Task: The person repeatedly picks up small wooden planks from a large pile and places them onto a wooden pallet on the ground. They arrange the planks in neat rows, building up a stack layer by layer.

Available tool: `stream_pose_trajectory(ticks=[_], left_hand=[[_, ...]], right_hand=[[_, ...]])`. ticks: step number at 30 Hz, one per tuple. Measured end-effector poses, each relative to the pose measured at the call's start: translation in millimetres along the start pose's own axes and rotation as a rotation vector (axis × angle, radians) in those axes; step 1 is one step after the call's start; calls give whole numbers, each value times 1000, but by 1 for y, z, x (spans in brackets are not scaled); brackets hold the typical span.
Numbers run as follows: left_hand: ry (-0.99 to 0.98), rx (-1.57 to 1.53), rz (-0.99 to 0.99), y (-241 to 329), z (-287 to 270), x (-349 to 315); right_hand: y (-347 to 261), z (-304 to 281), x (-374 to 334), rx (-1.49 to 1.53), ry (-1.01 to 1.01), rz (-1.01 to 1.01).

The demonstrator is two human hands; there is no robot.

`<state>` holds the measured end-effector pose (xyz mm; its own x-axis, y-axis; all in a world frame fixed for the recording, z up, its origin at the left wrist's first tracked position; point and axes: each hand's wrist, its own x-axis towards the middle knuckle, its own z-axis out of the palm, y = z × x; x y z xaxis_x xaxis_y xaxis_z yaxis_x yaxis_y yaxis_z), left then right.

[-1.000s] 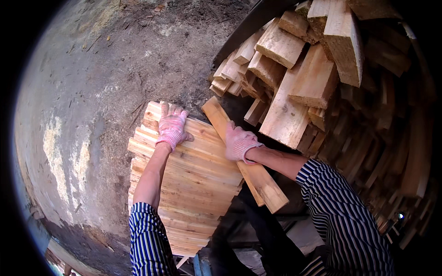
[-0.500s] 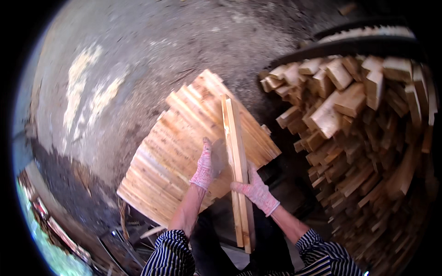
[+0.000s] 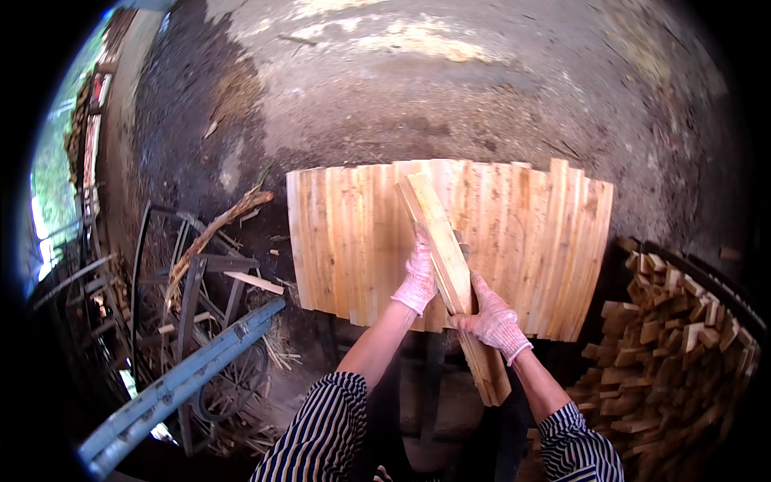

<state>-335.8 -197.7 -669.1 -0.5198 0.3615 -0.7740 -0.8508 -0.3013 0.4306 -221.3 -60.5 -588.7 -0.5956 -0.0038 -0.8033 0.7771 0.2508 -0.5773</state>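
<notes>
Two or so pale wooden strips [image 3: 442,249], pressed together lengthwise, are held at a tilt in front of my body. My right hand [image 3: 493,321], in a pinkish knit glove, wraps around their lower part with the thumb across the top. My left hand [image 3: 418,275], gloved alike, grips their left side higher up; some of its fingers are hidden behind the wood. Beneath and beyond them lies a broad layer of wooden strips [image 3: 522,233], set side by side with uneven ends.
A large stack of cut wood [image 3: 650,353] stands at the right. To the left are a blue metal beam [image 3: 193,377], a dark metal frame [image 3: 193,309] and a rough piece of split wood [image 3: 217,233]. Sawdust [image 3: 434,40] lies on the floor farther off.
My view has turned left, bringing the blue beam into sight and shifting the stack toward the lower right. My left hand, earlier open beside the strips, has closed on them.
</notes>
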Motion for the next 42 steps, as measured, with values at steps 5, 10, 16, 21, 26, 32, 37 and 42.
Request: stream_pose_trajectory(ticks=[5, 10, 16, 21, 26, 32, 37, 42], left_hand=[[169, -61, 137, 51, -119, -8], [241, 895, -123, 54, -230, -153], [102, 1229, 141, 78, -279, -323], [-142, 1563, 163, 99, -287, -315], [3, 1680, 192, 66, -295, -308], [-131, 1742, 17, 67, -257, -312], [-280, 2009, 65, 78, -185, -312], [-559, 2047, 339, 72, -13, -318]], right_hand=[[-69, 68, 70, -318, -49, -71], [-137, 112, 197, -734, 143, -390], [-222, 174, 300, -984, 143, -460], [-202, 184, 340, -1051, 425, -499], [-190, 202, 262, -711, 715, -761], [-118, 213, 19, -167, 411, -151], [-24, 84, -205, -164, 755, 203], [3, -86, -461, -472, 1436, 126]])
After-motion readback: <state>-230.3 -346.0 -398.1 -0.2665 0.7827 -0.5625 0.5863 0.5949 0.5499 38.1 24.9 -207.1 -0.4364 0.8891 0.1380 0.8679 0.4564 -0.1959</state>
